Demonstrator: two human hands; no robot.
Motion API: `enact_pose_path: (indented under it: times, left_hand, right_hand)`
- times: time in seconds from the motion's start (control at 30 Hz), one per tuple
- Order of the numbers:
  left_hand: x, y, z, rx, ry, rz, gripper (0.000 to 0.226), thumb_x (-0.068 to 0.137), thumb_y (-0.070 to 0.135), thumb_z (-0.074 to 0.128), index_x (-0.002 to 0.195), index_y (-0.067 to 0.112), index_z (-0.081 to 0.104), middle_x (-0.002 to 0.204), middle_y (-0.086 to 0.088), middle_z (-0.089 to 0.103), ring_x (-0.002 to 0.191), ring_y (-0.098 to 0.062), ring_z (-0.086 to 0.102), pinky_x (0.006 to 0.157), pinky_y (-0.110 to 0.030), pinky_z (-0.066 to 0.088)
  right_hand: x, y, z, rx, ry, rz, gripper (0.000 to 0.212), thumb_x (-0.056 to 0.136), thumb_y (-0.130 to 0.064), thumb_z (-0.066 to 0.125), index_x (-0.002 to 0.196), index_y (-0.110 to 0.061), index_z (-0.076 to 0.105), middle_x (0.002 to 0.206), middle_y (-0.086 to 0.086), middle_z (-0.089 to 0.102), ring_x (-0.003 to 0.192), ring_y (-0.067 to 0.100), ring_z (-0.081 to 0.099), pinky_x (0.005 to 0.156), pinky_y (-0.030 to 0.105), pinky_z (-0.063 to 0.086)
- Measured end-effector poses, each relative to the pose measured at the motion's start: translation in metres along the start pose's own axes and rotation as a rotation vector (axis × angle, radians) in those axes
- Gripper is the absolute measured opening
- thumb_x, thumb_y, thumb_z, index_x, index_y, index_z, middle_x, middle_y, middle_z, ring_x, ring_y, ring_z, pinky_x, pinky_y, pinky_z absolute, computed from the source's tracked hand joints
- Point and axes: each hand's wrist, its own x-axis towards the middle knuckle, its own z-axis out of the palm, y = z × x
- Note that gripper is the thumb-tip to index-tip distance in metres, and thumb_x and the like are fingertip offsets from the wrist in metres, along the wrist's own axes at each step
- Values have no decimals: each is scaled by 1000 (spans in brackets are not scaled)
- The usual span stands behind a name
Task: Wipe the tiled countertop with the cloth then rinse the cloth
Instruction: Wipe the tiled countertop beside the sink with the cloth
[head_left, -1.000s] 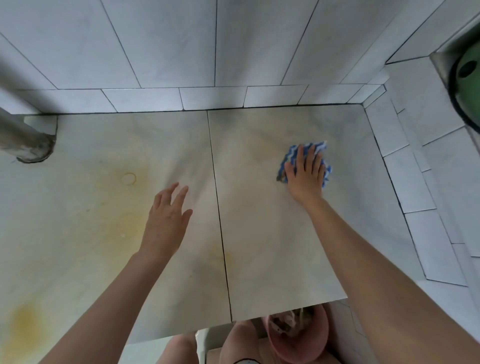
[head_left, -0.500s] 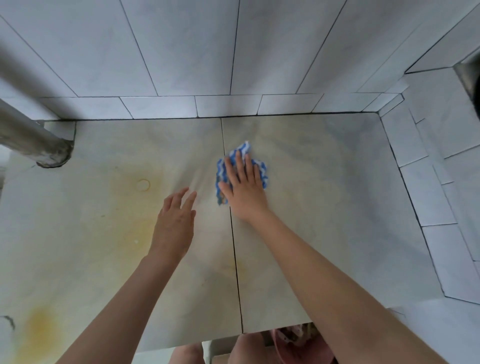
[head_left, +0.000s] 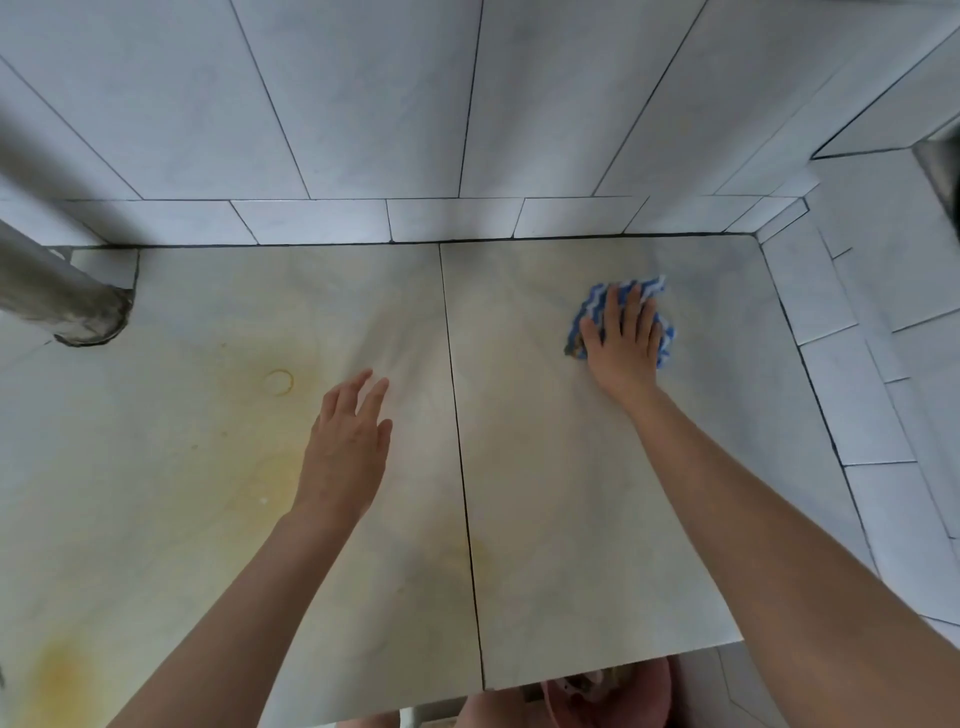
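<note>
**Cloth on right tile, pressed flat under right hand**

The cloth (head_left: 649, 288), a blue-and-white zigzag weave, lies bunched on the right-hand tile of the countertop (head_left: 571, 493). It sits toward the back right corner, near the back wall but not touching it. The right hand (head_left: 623, 348) lies palm-down on top of it with the fingers straight and slightly fanned, pressing rather than gripping. The cloth edges stick out past the fingertips and on both sides of the hand.

The left hand (head_left: 345, 452) is over the left tile, just left of the dark grout joint (head_left: 460, 415) between the two tiles. Its fingers are extended and a little apart, and it holds nothing. I cannot tell whether it touches the surface.

Surface:
- Yellow staining (head_left: 260, 467) spreads across the left tile.
- A faint ring mark (head_left: 279, 382) sits beyond the left hand's fingertips.
- A stronger yellow patch (head_left: 60, 680) is at the near left.
- There is slight yellowing at the joint near the front edge.

Obstacles:
- A grey metal pipe (head_left: 57, 296) meets the counter at the back left corner, well apart from both hands.
- The tiled back wall (head_left: 363, 104) and the tiled right side wall (head_left: 857, 389) box in the corner close to the cloth.

Below the front edge, a pink bucket (head_left: 608, 696) is partly visible. Its contents are unclear.
</note>
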Motion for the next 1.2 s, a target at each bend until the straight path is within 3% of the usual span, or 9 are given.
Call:
enact_pose_path:
  times: [0.1, 0.2, 0.43, 0.6, 0.67, 0.83, 0.97, 1.07, 1.2]
  left_hand:
    - [5, -1, 0, 6, 2, -1, 45, 90, 13, 52, 133, 7, 42, 139, -14, 40, 126, -31, 34, 98, -44, 38]
    - [8, -1, 0, 5, -1, -9, 45, 90, 14, 52, 133, 7, 41, 140, -13, 39, 127, -30, 32, 100, -43, 37]
    - [10, -4, -1, 31, -18, -9, 46, 90, 14, 52, 134, 7, 41, 140, -12, 39, 127, -31, 34, 99, -44, 37]
    - [12, -1, 0, 21, 9, -27, 44, 87, 11, 55, 130, 7, 46, 136, -14, 44, 124, -32, 37, 95, -45, 41]
    - [12, -1, 1, 14, 13, -29, 44, 87, 11, 56, 129, 7, 46, 135, -13, 45, 123, -32, 37, 95, -45, 41]
    - [12, -3, 2, 9, 31, -20, 44, 85, 9, 57, 128, 7, 48, 132, -13, 47, 120, -32, 40, 94, -45, 42]
    - [11, -3, 2, 5, 35, -22, 43, 86, 9, 56, 128, 8, 48, 133, -12, 47, 120, -31, 39, 94, -45, 41]
    - [12, -4, 2, 2, 39, -18, 42, 86, 9, 55, 127, 10, 48, 132, -11, 47, 120, -30, 40, 94, -44, 41]
    - [12, -6, 2, 2, 37, -18, 41, 86, 10, 55, 127, 10, 48, 132, -10, 47, 119, -30, 40, 94, -44, 41]
  right_hand:
    - [19, -21, -3, 35, 14, 39, 61, 101, -43, 20, 150, -19, -7, 157, 11, -16, 144, 30, -15, 115, 42, -12]
    - [31, -50, 1, 2, -10, -40, 62, 101, -44, 19, 150, -19, -8, 157, 10, -17, 144, 30, -15, 115, 41, -13]
    - [-1, -107, 29, -173, -17, -480, 63, 98, -47, 19, 151, -18, 1, 158, 10, -10, 145, 30, -9, 115, 40, -8]
    - [-31, -84, 37, -187, -69, -714, 69, 90, -53, 11, 150, -20, 14, 159, 7, 5, 146, 26, 0, 118, 40, -3]
    - [-21, -65, 28, -130, -68, -623, 68, 89, -56, 14, 150, -24, 12, 159, 3, 2, 146, 23, -2, 117, 37, -5]
    - [34, -20, -2, -59, 48, -182, 61, 100, -48, 23, 151, -23, 3, 159, 7, -8, 146, 30, -3, 117, 38, -4]
    - [60, -28, -9, 57, 68, 64, 62, 101, -45, 22, 151, -17, -2, 158, 10, -11, 145, 29, -10, 117, 40, -9]
    - [64, -57, -5, 112, 68, 114, 66, 101, -45, 20, 150, -11, -6, 157, 12, -14, 145, 28, -13, 116, 39, -13]
    - [49, -104, 7, 134, 37, 31, 71, 100, -46, 25, 149, -6, -8, 157, 15, -13, 145, 30, -12, 114, 39, -13]
